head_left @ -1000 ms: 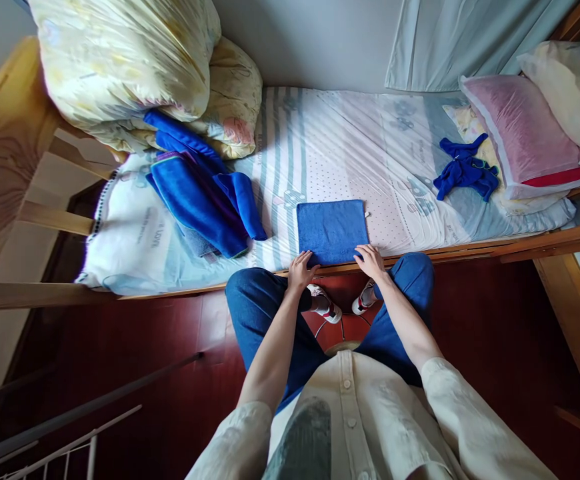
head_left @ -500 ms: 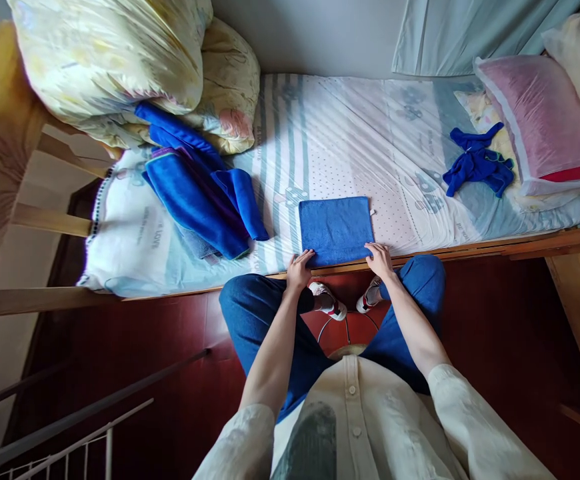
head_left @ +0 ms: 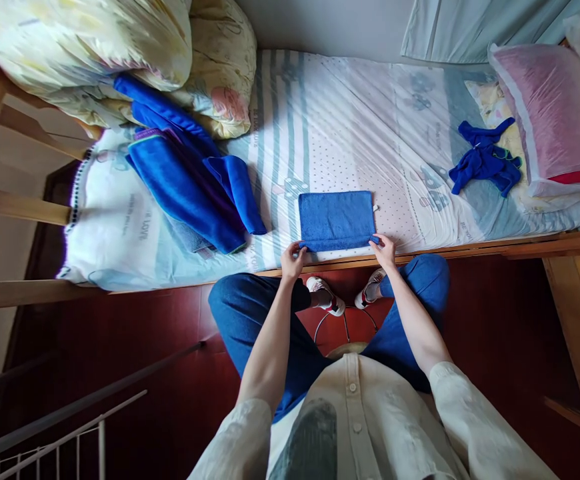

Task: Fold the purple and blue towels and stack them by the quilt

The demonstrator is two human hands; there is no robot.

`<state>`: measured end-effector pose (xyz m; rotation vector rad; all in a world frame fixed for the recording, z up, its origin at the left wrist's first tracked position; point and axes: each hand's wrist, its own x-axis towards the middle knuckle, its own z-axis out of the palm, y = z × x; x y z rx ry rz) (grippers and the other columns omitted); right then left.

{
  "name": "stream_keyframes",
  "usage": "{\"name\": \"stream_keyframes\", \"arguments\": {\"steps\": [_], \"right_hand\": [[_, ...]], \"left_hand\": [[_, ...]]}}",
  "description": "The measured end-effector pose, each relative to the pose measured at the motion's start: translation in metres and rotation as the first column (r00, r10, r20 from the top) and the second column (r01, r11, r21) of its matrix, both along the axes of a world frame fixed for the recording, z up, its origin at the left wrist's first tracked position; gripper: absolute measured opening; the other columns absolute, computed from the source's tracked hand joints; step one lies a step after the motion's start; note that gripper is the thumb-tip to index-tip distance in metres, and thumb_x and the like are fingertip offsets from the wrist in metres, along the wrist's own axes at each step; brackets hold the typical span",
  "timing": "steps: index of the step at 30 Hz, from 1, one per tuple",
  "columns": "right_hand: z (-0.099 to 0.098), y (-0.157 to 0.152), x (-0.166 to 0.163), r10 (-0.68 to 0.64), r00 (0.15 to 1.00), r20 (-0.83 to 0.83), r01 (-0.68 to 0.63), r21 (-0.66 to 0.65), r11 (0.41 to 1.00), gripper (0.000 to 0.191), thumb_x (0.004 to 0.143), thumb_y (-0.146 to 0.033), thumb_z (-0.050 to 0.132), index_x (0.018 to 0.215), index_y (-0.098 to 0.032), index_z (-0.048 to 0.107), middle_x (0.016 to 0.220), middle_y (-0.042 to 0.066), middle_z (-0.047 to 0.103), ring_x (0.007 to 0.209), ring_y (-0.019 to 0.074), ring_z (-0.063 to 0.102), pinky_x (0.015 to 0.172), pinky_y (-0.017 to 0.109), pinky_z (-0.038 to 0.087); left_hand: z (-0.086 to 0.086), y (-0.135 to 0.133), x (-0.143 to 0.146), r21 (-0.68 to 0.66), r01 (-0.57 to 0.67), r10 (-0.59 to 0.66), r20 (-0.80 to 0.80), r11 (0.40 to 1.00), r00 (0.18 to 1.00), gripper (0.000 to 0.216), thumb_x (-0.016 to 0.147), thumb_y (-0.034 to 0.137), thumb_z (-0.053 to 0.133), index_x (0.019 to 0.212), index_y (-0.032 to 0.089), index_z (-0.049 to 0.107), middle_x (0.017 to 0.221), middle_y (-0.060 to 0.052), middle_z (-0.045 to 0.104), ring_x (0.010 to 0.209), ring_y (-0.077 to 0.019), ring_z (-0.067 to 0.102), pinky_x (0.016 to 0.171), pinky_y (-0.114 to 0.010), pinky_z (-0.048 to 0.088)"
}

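Observation:
A blue towel (head_left: 337, 217) lies flat near the front edge of the bed, its near edge turned up in a narrow fold. My left hand (head_left: 293, 259) pinches the left end of that fold. At the right end, my right hand (head_left: 383, 251) grips the other corner between thumb and fingers. A small white tag sticks out from the towel's right side. Left of it lies a pile of larger blue cloths (head_left: 190, 187), and a crumpled dark blue cloth (head_left: 485, 160) rests at the right.
The bed (head_left: 340, 127) has a patterned sheet and a wooden front rail (head_left: 475, 251). Yellow bedding (head_left: 85, 53) is heaped at the left, and a pink pillow (head_left: 550, 113) lies at the right. A white metal rack (head_left: 101, 440) stands on the floor at lower left.
The towel's near edge has been folded up and away from me. My hands have gone from lying at the near corners to pinching the fold's ends. The view has shifted slightly.

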<state>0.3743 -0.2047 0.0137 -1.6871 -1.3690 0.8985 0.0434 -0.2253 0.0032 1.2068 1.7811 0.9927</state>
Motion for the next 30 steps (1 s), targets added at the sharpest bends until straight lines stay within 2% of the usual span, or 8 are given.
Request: {"name": "stream_keyframes", "arguments": {"steps": [5,11,14,17,20,24,30], "right_hand": [[0.0,0.003,0.0,-0.035,0.998,0.045,0.036,-0.022,0.999,0.041,0.092,-0.055,0.062,0.097,-0.016,0.073,0.096,0.013,0.079,0.087,0.024,0.071,0.085,0.036,0.058],[0.007,0.001,-0.003,0.013,0.969,0.247,0.015,-0.11,0.994,0.034,0.101,-0.048,0.053,0.095,-0.018,0.068,0.094,0.013,0.077,0.085,0.0256,0.07,0.083,0.036,0.054],[0.009,-0.003,-0.004,0.048,0.944,0.326,-0.001,-0.143,0.99,0.031,0.102,-0.045,0.052,0.102,-0.018,0.068,0.099,0.014,0.078,0.089,0.0265,0.07,0.085,0.035,0.053],[0.009,-0.007,-0.004,0.069,0.927,0.368,0.0,-0.182,0.983,0.03,0.102,-0.044,0.053,0.107,-0.018,0.068,0.1,0.014,0.078,0.091,0.0271,0.07,0.087,0.036,0.053],[0.007,-0.008,-0.003,0.072,0.927,0.368,0.01,-0.217,0.976,0.029,0.102,-0.044,0.054,0.105,-0.019,0.069,0.098,0.013,0.077,0.092,0.0283,0.071,0.09,0.038,0.054],[0.001,-0.006,0.0,0.057,0.941,0.332,0.012,-0.201,0.979,0.03,0.101,-0.047,0.055,0.099,-0.02,0.069,0.093,0.013,0.076,0.091,0.029,0.071,0.093,0.042,0.055],[-0.007,-0.003,0.001,0.026,0.955,0.295,0.026,-0.171,0.985,0.03,0.1,-0.048,0.058,0.093,-0.021,0.069,0.089,0.012,0.075,0.09,0.0276,0.07,0.092,0.04,0.056]], "left_hand": [[-0.002,0.0,0.0,-0.014,-0.044,0.043,-0.038,0.999,0.998,0.024,0.088,0.038,0.06,0.099,0.018,0.067,0.085,-0.007,0.072,0.082,-0.021,0.068,0.077,-0.031,0.054],[-0.001,-0.002,0.005,-0.09,-0.114,0.102,-0.128,0.989,0.987,0.013,0.089,0.032,0.059,0.088,0.02,0.063,0.075,-0.004,0.064,0.075,-0.0208,0.064,0.079,-0.032,0.052],[0.001,-0.004,0.007,-0.158,-0.146,0.117,-0.182,0.977,0.976,0.012,0.09,0.03,0.058,0.089,0.02,0.064,0.079,-0.006,0.067,0.079,-0.0223,0.066,0.081,-0.033,0.051],[0.001,-0.007,0.007,-0.166,-0.162,0.122,-0.226,0.973,0.966,0.013,0.091,0.03,0.056,0.092,0.02,0.065,0.086,-0.008,0.071,0.086,-0.024,0.068,0.085,-0.034,0.052],[0.0,-0.009,0.007,-0.15,-0.166,0.13,-0.226,0.975,0.966,0.014,0.091,0.032,0.057,0.092,0.022,0.066,0.088,-0.009,0.072,0.089,-0.0256,0.07,0.087,-0.036,0.052],[-0.004,-0.008,0.006,-0.145,-0.137,0.111,-0.175,0.98,0.978,0.014,0.089,0.034,0.059,0.091,0.021,0.066,0.085,-0.01,0.073,0.088,-0.0273,0.071,0.089,-0.039,0.054],[-0.011,-0.006,0.007,-0.137,-0.189,0.16,-0.197,0.972,0.967,0.013,0.088,0.032,0.06,0.091,0.021,0.067,0.082,-0.008,0.072,0.089,-0.0272,0.071,0.093,-0.04,0.054]]}}
